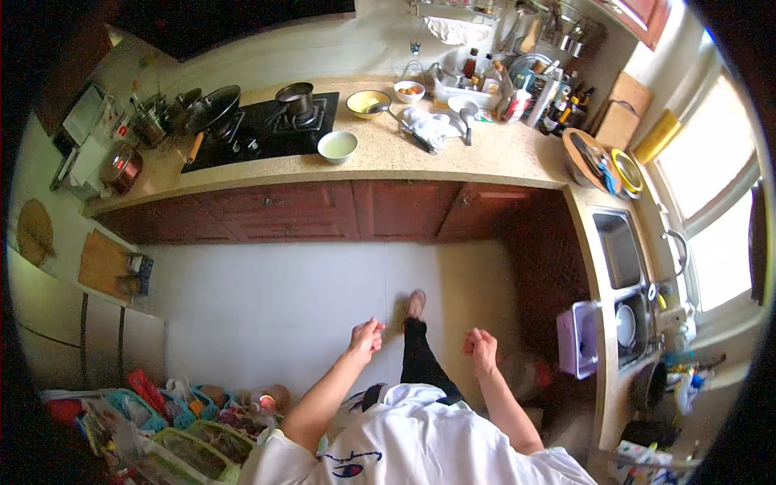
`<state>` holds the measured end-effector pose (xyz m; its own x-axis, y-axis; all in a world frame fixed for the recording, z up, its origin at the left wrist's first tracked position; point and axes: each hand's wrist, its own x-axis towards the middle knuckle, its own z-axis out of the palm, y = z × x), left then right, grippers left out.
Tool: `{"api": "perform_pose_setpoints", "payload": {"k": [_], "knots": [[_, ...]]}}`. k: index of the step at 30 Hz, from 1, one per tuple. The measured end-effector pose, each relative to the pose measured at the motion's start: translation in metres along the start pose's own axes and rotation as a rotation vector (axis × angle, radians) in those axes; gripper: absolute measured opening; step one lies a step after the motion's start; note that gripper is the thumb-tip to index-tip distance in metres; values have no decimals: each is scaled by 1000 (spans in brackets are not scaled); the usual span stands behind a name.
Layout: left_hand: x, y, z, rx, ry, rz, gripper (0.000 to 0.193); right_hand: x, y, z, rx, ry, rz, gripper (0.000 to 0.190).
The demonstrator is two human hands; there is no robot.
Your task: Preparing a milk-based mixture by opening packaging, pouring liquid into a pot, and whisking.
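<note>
My left hand [366, 338] is loosely curled over the white floor, with no object visible in it. To its right, my right hand [482, 350] is also curled, near my dark trouser leg, and whether its fingers enclose anything is unclear. Neither hand touches the counter. On the countertop ahead stand a bowl of pale liquid [338, 147], a yellow bowl [368, 104] with a ladle [381, 108], a small bowl of reddish food [409, 91] and a crumpled white cloth [428, 125]. A saucepan [295, 99] sits on the black gas hob [273, 144], beside a wok [213, 109].
Red-brown cabinets [291, 212] run below the counter. At the right are a metal sink [618, 248] and a purple bin [576, 339] hanging from the counter edge. Baskets of goods [200, 448] stand at the lower left. A wooden board [103, 264] leans at the far left.
</note>
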<state>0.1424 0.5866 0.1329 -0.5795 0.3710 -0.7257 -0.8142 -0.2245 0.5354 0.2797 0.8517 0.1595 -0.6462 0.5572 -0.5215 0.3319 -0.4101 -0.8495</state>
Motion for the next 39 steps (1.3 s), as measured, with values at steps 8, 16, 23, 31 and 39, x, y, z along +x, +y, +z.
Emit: {"api": "perform_pose_setpoints", "payload": {"k": [8, 16, 23, 31, 39], "knots": [[113, 140, 21, -10, 281, 154, 20, 244, -156, 153, -451, -207, -354, 25], [205, 287, 36, -57, 434, 399, 41, 442, -261, 289, -807, -93, -1049, 22], [260, 385, 28, 58, 472, 391, 50, 481, -271, 324, -1077, -72, -903, 28], [282, 408, 12, 272, 361, 424, 45, 484, -262, 327, -1388, -57, -837, 37], [282, 411, 10, 307, 304, 470, 41, 464, -263, 333, -1238, -101, -917, 28]]}}
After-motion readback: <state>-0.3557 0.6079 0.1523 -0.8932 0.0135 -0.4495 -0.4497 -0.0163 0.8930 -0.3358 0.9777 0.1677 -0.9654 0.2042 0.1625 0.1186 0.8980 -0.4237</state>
